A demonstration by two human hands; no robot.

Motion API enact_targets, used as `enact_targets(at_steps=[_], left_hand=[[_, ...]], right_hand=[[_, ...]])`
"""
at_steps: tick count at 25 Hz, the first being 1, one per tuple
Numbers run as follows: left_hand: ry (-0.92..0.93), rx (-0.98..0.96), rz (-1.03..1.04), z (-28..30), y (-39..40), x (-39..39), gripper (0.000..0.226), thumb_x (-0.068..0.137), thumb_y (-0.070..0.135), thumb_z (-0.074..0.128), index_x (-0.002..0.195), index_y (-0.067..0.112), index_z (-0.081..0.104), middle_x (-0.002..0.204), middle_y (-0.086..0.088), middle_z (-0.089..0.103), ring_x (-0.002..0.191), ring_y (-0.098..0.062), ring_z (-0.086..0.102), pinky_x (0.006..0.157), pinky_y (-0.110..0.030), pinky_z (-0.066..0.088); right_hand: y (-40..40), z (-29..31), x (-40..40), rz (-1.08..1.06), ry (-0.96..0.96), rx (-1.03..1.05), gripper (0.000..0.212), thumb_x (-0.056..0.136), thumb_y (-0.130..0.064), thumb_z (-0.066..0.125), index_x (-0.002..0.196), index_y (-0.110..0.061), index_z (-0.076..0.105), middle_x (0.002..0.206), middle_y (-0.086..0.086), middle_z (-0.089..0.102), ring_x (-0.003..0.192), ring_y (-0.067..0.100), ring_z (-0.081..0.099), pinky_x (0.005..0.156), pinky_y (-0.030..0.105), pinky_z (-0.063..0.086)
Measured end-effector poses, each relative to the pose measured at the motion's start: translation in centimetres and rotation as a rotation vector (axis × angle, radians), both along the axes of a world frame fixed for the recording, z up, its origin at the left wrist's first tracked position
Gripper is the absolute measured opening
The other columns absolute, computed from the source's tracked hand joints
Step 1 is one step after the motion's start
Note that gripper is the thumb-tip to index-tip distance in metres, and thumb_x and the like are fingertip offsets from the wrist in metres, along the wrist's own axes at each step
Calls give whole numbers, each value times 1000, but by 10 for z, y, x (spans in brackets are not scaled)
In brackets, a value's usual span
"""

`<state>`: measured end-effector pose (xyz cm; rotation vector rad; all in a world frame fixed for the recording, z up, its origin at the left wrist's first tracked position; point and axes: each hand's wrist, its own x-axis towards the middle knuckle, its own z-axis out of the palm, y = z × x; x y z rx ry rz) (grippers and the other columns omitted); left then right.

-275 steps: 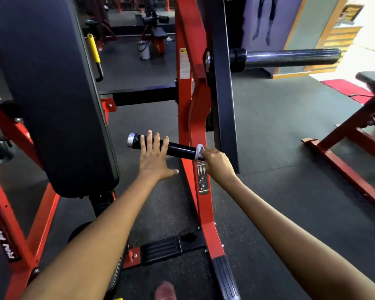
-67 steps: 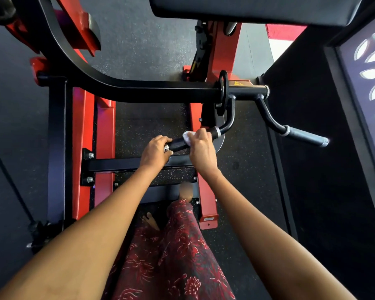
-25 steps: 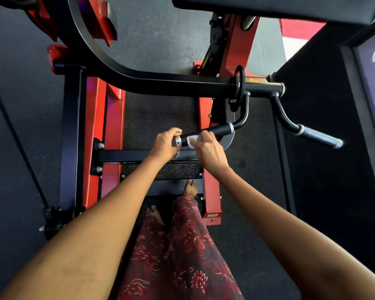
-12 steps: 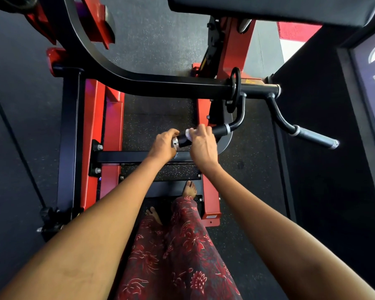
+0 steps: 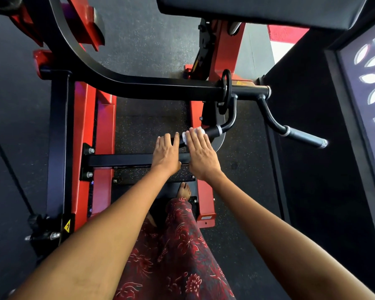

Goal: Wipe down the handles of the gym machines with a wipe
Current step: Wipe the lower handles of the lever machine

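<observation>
Two bare hands lie flat, palms down, over the near black handle point(image 5: 211, 132) of a red-and-black gym machine point(image 5: 100, 118). The left hand point(image 5: 166, 155) has straight fingers point(image 5: 165, 140), held close together, covering the free end of that handle. The right hand point(image 5: 201, 154) sits just beside it, its straight fingers point(image 5: 193, 137) pressing a white wipe point(image 5: 192, 133) onto the grip; the wipe shows at the fingertips, bunched around the bar. Neither hand curls round anything. A second handle point(image 5: 302, 137), grey-gripped, angles off to the right, well apart from both hands. A black padded seat point(image 5: 258, 11) spans the top edge. Below the forearms, a red floral garment point(image 5: 178, 252) and a bare foot point(image 5: 184, 190) stand over the dark speckled floor point(image 5: 147, 40).
</observation>
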<state>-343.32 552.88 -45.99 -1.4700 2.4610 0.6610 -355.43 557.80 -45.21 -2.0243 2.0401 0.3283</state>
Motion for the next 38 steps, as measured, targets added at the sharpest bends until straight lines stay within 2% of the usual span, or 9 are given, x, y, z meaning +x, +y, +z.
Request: enact_targets(at_steps=[2, 5, 9, 12, 17, 22, 26, 32, 38], left_hand=[[-27, 52, -29, -2, 1, -2, 99, 85, 28, 68, 149, 0, -2, 153, -25, 6, 144, -37, 6, 118, -42, 2], [-129, 149, -62, -5, -2, -7, 109, 85, 24, 68, 145, -3, -18, 153, -24, -23, 142, -39, -20, 115, -49, -8], [-182, 220, -53, -4, -5, -8, 116, 82, 15, 68, 140, 1, -31, 150, -19, -34, 139, -36, -28, 110, -52, -14], [-156, 215, -53, -8, -6, -7, 117, 83, 14, 67, 135, 3, -38, 148, -18, -37, 139, -36, -28, 110, -53, -15], [-148, 206, -70, -7, -5, -6, 119, 82, 18, 67, 133, 2, -39, 147, -20, -37, 138, -36, -29, 111, -47, -16], [-133, 199, -72, -7, -5, -5, 112, 84, 7, 60, 132, 2, -40, 148, -21, -36, 138, -36, -29, 112, -41, -16], [-159, 196, -96, -5, -6, -5, 109, 84, 9, 60, 137, 0, -35, 150, -20, -33, 139, -36, -27, 113, -41, -14], [-164, 212, -94, -5, -7, -6, 105, 84, 5, 56, 138, 1, -35, 152, -15, -30, 140, -34, -27, 113, -43, -13], [-133, 231, -82, -5, -8, -6, 105, 83, 6, 57, 140, 0, -31, 153, -13, -29, 140, -34, -26, 114, -44, -12]], right_hand=[[16, 2, -19, 53, 78, -15, 85, 84, -15, 42, 145, -6, -16, 155, 12, -16, 142, 24, -17, 117, 38, -11], [6, 7, -40, -123, 80, 0, 86, 82, -15, 45, 146, -3, -11, 155, 14, -13, 143, 25, -16, 116, 36, -13], [-9, 5, -15, -32, -11, 34, 84, 86, -22, 45, 146, 0, -10, 154, 18, -13, 142, 29, -17, 117, 38, -11], [14, 7, -34, 61, 56, 2, 79, 87, -20, 41, 146, -3, -8, 155, 14, -10, 143, 24, -13, 117, 36, -9], [-14, 12, -39, -58, 68, 28, 75, 93, -32, 36, 147, -1, -7, 155, 16, -8, 144, 25, -12, 117, 35, -10], [5, 13, -50, 116, 149, 39, 74, 97, -42, 28, 146, -4, -12, 156, 14, -11, 143, 22, -14, 117, 35, -11], [-21, 17, -44, -11, 157, 84, 72, 97, -44, 25, 147, -3, -6, 156, 16, -6, 144, 25, -9, 117, 36, -10], [-5, 18, -50, 158, 217, 66, 71, 97, -50, 17, 145, -9, -15, 157, 9, -7, 144, 22, -12, 116, 38, -13], [-38, 16, -21, 45, 169, 86, 75, 93, -60, 18, 149, -12, 8, 154, 15, 17, 144, 29, 5, 117, 42, -6]])
